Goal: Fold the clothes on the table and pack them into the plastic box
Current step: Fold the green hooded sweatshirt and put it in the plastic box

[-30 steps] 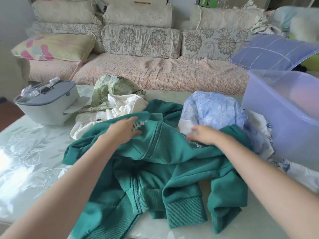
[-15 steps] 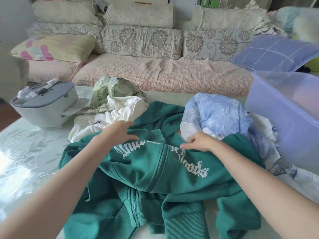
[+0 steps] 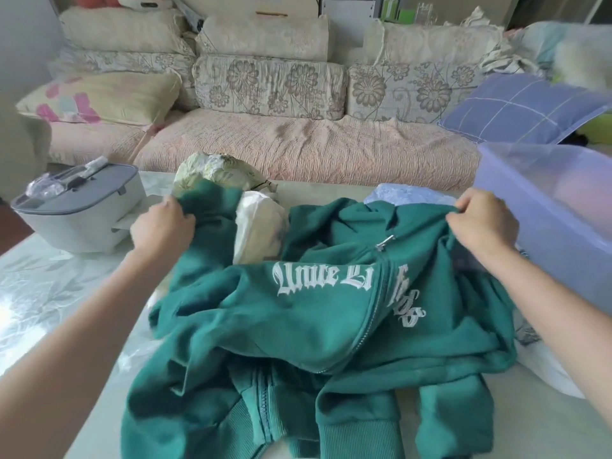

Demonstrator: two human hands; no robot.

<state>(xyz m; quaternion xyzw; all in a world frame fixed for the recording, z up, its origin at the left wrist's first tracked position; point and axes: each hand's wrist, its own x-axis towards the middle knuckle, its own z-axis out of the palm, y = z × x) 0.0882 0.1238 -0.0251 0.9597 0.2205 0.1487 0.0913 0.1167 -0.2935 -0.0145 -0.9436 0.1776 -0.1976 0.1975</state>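
Our left hand (image 3: pixel 162 226) and right hand (image 3: pixel 483 223) have fingers clamped on the green hoodie (image 3: pixel 314 313) at its shoulders; it sags between and below them onto the surface (image 3: pixel 66 293). We should pull outward evenly, clear of the plastic box (image 3: pixel 563 207) beside our right fingers. Earlier our hands sat closer together.
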